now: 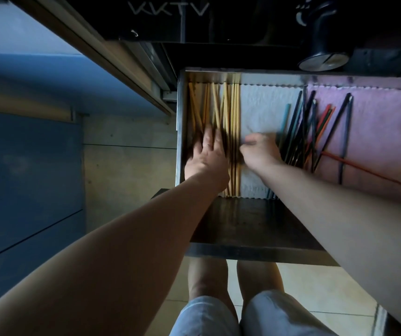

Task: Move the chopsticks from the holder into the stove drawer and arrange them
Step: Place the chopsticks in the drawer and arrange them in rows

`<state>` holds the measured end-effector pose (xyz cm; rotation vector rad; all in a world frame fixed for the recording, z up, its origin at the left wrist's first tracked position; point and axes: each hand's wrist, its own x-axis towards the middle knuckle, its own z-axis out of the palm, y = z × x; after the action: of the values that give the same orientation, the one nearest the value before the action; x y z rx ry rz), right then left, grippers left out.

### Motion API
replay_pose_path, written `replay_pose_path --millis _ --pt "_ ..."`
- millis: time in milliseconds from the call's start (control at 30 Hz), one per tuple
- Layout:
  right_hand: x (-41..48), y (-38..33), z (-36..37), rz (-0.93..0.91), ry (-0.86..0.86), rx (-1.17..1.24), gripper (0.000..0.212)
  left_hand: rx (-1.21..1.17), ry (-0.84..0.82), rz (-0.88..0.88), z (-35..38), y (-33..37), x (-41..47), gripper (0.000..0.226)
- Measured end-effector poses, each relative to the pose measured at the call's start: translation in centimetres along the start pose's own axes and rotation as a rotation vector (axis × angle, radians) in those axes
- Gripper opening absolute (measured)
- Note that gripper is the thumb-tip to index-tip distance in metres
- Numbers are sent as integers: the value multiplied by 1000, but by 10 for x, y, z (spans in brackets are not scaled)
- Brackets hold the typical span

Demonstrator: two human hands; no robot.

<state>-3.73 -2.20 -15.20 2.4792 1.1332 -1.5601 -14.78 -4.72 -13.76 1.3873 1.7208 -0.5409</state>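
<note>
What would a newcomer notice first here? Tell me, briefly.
Two hands work in the open drawer: the left hand lies flat on pale chopsticks lined up along its left side, while the blurred right hand is over the white cloth. Right of it, coloured chopsticks lie crisscrossed, some on a pink cloth.

Home kitchen: stove drawer (255,226) holding chopsticks (233,105), tiled floor (303,282).

I count one drawer (181,112), one white cloth (262,105), one pink cloth (376,127), over a dozen bamboo chopsticks (237,112), about a dozen coloured chopsticks (285,117).
</note>
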Motion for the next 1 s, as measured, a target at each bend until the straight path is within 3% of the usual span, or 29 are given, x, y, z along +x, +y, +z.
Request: replay_pose_path --millis 200,400,633,767,1000 --pt "2 -2 12 -11 -58 85 33 71 -68 -63 3 -6 0 92" --pt "4 2 8 -13 9 96 26 67 -41 28 4 -11 4 82" --pt "9 5 5 0 -35 107 26 161 -8 128 10 -20 2 73" --pt "9 9 6 35 -55 148 23 97 17 117 7 -19 2 71" --pt "10 14 4 89 -122 141 33 -28 96 114 -5 -14 4 45"
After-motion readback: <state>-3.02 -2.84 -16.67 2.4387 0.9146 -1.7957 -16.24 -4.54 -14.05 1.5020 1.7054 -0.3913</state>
